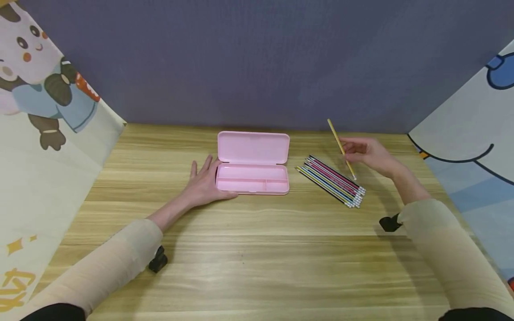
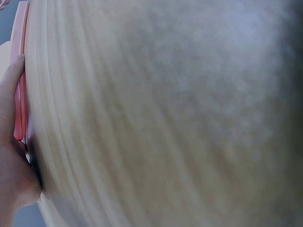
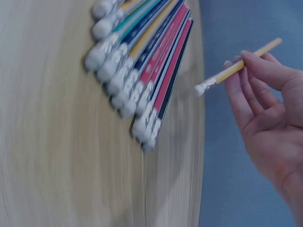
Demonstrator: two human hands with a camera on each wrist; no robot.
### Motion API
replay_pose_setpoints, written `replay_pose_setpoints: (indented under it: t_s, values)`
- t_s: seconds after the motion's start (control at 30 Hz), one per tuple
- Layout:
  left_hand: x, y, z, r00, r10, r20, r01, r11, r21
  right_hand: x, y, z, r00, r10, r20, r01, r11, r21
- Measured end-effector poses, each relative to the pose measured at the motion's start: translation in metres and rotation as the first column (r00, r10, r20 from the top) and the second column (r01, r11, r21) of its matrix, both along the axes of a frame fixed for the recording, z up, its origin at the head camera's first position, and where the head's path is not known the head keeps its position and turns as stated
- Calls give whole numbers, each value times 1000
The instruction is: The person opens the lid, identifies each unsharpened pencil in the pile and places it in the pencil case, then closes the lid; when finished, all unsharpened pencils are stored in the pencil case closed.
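Observation:
A pink pencil case (image 1: 252,179) lies with its lid (image 1: 254,148) folded back on the wooden table. My left hand (image 1: 204,183) rests at its left end, fingers spread and fairly straight, with the thumb along the case's front edge; the left wrist view also shows this thumb (image 2: 13,78) against the pink side. Between thumb and fingertips, my right hand (image 1: 367,154) pinches a yellow pencil (image 1: 336,137) above the table, its white eraser end pointing down. Below and left of that hand lies a row of several coloured pencils (image 1: 331,182), erasers toward the lower right.
A dark blue-grey panel (image 1: 257,62) stands along the table's back edge. Cartoon-printed panels flank the wooden table (image 1: 249,258) at left (image 1: 60,133) and right (image 1: 466,116). The case's tray is split by thin dividers.

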State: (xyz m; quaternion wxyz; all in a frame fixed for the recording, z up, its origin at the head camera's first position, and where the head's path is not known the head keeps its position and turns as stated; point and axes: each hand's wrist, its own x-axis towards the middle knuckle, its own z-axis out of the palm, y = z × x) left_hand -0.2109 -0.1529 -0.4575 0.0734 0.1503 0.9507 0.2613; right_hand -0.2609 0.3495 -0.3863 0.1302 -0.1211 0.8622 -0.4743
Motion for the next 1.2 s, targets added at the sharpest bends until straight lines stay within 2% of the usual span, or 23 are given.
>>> replay_pose_setpoints:
  t_s: [0.13, 0.4, 0.67, 0.83, 1.0, 1.2]
  values:
    - [-1, 0, -1, 1000, 0, -4, 0, 1000, -3, 0, -7, 0, 998, -40, -51, 35, 995, -98]
    - [-2, 3, -3, 1000, 1, -10, -1, 1000, 12, 3, -24, 1, 984, -79, -157, 38, 968, -249]
    - [-2, 1, -2, 1000, -1, -9, 1, 1000, 3, 5, -69, 4, 963, -34, -269, -79, 914, -398]
    - [-3, -3, 2, 1000, 0, -20, 0, 1000, -8, 3, -108, 6, 935, 2, -356, -154, 905, -398]
    - [0, -1, -2, 999, -16, -28, 15, 1000, -8, 8, -135, 5, 917, 39, -397, -177, 931, -319]
    - [4, 2, -3, 999, -11, -48, 12, 1000, 18, 8, -160, 0, 909, 103, -404, -217, 944, -248]
